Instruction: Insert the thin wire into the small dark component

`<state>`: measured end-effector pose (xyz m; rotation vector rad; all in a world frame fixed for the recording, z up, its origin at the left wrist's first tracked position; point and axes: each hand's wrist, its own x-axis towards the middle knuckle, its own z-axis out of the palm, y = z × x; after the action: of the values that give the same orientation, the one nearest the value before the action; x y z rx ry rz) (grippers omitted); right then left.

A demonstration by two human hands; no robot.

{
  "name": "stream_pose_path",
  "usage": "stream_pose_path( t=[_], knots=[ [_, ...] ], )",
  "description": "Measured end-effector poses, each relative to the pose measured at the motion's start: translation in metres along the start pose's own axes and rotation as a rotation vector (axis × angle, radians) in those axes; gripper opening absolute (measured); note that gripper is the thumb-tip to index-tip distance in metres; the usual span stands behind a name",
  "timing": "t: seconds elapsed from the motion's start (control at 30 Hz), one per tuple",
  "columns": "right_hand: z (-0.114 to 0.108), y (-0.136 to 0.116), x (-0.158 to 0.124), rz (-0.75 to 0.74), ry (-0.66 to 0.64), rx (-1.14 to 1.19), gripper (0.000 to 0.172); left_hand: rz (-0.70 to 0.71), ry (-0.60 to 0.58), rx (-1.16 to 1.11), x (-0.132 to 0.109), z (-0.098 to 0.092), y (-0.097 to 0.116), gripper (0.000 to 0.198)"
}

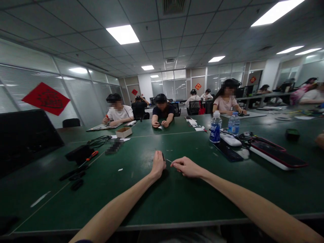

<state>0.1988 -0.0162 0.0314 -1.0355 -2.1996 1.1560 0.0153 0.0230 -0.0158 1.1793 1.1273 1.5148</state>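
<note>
Over the middle of the green table [141, 202], my left hand [158, 165] is closed around a small dark object [163, 157], whose edge shows at the right side of the fingers. To its right, my right hand [186, 166] pinches one end of a thin, light-coloured stick-like piece [169, 161]. The piece points left toward the dark object. Whether its tip touches that object is too small to tell. Most of the dark object is hidden behind my left fingers.
At the left lie a black box [79, 154], an orange-handled screwdriver [91, 155] and a monitor [27, 138]. An open carton [124, 132] stands farther back. Bottles [215, 128], a phone [229, 152] and a red-edged device [278, 155] are at the right. People sit across the table.
</note>
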Motion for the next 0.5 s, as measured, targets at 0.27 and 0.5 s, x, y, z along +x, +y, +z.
stream_pose_path(
  t=[0.27,0.5],
  knots=[
    [0.0049,-0.0044,0.0037,-0.017,-0.002,-0.046,0.041,0.012,-0.03,-0.008,-0.0022,0.0004,0.001,0.031],
    [0.0035,-0.0054,0.0025,-0.029,0.023,-0.109,0.04,0.014,-0.014,0.035,-0.0065,0.0028,0.0079,0.028]
  ],
)
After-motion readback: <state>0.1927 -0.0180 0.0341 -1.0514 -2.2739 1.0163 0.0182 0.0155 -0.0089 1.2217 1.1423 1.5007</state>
